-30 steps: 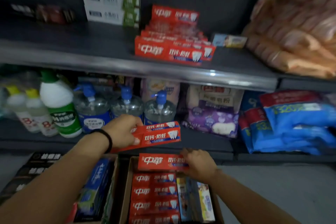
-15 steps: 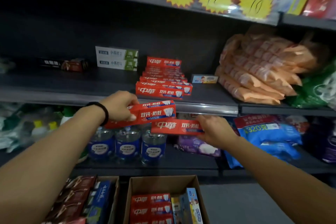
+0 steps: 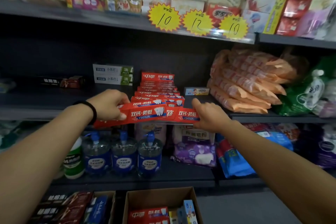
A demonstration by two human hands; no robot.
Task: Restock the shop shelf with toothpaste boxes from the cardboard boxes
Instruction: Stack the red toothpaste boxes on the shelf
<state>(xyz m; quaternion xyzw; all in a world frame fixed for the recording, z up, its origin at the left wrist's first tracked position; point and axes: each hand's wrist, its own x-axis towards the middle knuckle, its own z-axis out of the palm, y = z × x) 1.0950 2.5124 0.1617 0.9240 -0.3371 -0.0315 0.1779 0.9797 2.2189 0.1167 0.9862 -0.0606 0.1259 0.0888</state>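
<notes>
My left hand point(image 3: 109, 104) grips a red toothpaste box point(image 3: 145, 114) by its left end, level with the front edge of the dark middle shelf point(image 3: 54, 112). My right hand point(image 3: 209, 114) holds a second red toothpaste box point(image 3: 185, 115) by its right end, partly behind the first. Just beyond them a stack of the same red boxes point(image 3: 158, 89) lies on the shelf. Below, an open cardboard box point(image 3: 160, 198) holds more red toothpaste boxes point(image 3: 149, 214).
White-green toothpaste boxes point(image 3: 112, 74) and a dark box point(image 3: 61, 82) lie at the shelf's back left, a small blue box point(image 3: 196, 91) and orange packets point(image 3: 251, 82) to the right. Blue-capped bottles point(image 3: 123, 154) stand on the lower shelf. A second carton point(image 3: 76, 207) sits at bottom left.
Both hands have risen from the cardboard box to the middle shelf's front edge, each carrying its red box. The camera has tilted up, showing the upper shelf and yellow price tags.
</notes>
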